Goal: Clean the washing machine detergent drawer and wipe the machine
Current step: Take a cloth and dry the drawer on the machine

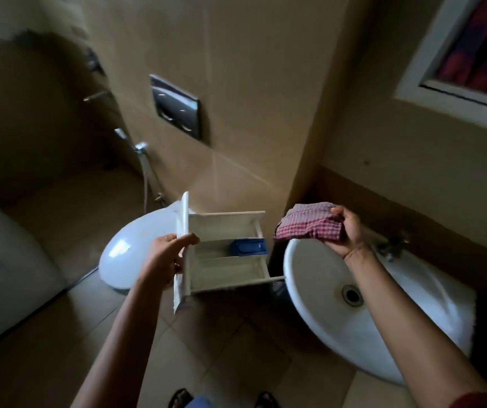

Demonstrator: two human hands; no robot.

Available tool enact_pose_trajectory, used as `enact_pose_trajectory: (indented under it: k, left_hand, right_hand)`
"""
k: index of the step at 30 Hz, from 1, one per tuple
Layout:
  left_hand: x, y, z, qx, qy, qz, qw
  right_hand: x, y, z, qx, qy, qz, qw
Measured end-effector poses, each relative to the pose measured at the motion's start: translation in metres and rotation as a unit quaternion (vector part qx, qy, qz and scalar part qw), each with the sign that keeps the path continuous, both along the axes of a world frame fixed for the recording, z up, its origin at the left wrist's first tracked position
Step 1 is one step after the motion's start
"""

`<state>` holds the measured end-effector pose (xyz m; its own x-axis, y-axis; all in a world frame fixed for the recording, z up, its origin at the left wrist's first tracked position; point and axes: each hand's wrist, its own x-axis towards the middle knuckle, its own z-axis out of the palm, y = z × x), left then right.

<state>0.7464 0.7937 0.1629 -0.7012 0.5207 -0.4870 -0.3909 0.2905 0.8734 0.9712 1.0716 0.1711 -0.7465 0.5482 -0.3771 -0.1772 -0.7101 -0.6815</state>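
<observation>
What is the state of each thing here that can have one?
detergent drawer: out of the machine, held in the air, open side up.
blue insert: seated in the drawer's middle compartment.
left hand: grips the drawer's front panel.
cloth: folded, held in the air near the sink.
right hand: holds the cloth.
sink: no standing water, drain uncovered.
toilet lid: down.

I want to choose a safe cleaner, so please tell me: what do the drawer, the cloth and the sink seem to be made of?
Drawer: probably moulded plastic, matt white, with thin straight walls and a blue insert.
Cloth: woven fabric, perhaps cotton, with a red-and-white check and soft folds.
Sink: seemingly glazed ceramic, smooth white with a soft sheen.
</observation>
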Motion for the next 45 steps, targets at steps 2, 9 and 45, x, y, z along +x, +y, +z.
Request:
enact_pose_trajectory:
  k: [2, 9, 45]
  left_hand:
    - [-0.019, -0.035, 0.000, 0.003, -0.011, 0.051, 0.999]
    - [-0.081, -0.151, 0.015, 0.038, -0.053, 0.213, 0.975]
    - [-0.461, -0.510, 0.048, -0.027, -0.004, 0.609, 0.793]
  right_hand:
    - [-0.037, -0.020, -0.002, -0.015, 0.044, 0.044, 0.998]
    - [-0.177, -0.102, -0.002, -0.004, 0.027, 0.139, 0.990]
    - [-0.821, -0.514, 0.008, -0.001, -0.027, 0.451, 0.892]
